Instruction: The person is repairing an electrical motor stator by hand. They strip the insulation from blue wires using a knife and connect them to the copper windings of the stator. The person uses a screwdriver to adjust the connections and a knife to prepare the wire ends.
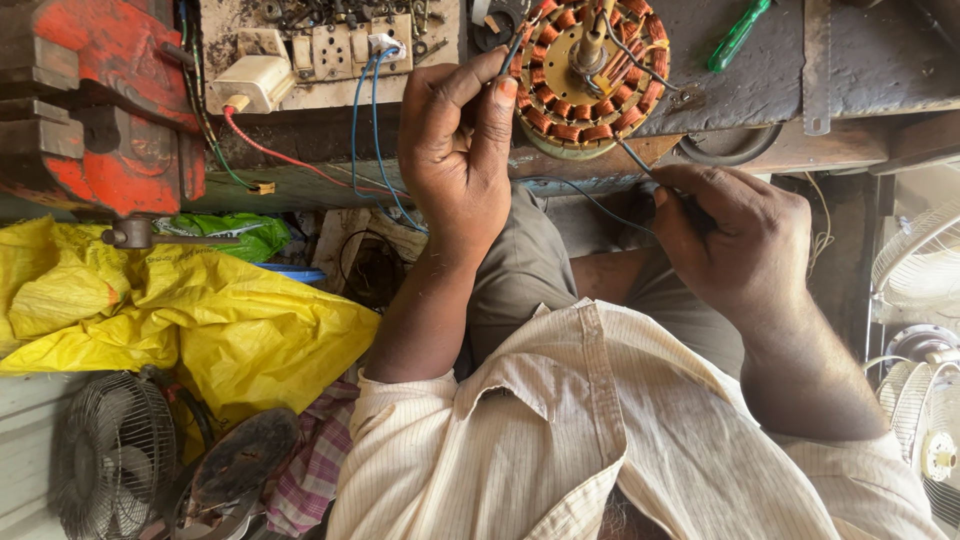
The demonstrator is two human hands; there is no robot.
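Sitting at the worktop (860, 70) edge just beyond both hands, a round stator (588, 72) with copper-red windings is steadied by the left hand (455, 150), thumb and fingers touching its rim. A thin dark wire (640, 165) off the stator is pinched in the clenched right hand (735, 240), just below it.

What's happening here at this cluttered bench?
A person in a striped cream shirt works on a round fan motor stator with copper-red windings lying on the worn workbench. The left hand pinches a thin wire at the stator's edge; the right hand holds a dark wire lead running to it. A green-handled screwdriver lies untouched beside it.
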